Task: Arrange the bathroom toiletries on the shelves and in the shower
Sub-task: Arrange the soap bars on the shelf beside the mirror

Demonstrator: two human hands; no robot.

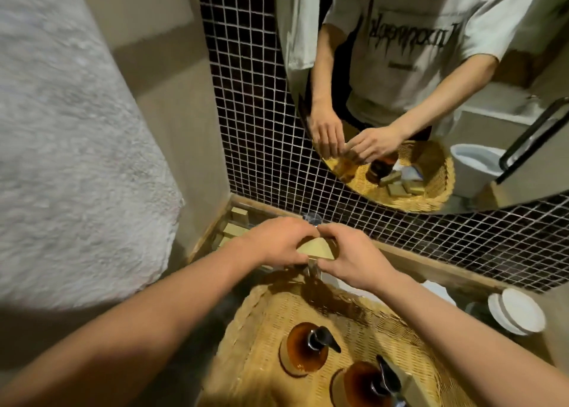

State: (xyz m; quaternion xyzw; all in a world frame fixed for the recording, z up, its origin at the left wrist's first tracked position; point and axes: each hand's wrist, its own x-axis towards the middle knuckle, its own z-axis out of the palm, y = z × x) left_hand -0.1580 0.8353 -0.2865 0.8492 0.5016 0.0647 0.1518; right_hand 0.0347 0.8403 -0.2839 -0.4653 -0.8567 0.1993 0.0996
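Observation:
My left hand (277, 240) and my right hand (351, 259) meet above the back of a woven basket (255, 320) and both grip one tan soap bar (314, 248) between their fingertips. Two amber pump bottles (308, 348) (366, 385) stand in the basket below my arms. Several more tan soap bars (237, 225) lie on the wooden ledge at the back left corner, partly hidden by my left hand.
A round mirror (431, 99) on the dark mosaic tile wall (246, 114) reflects my hands and the basket. A white lidded jar (517, 311) stands at right on the ledge. A grey towel (67, 145) hangs at left.

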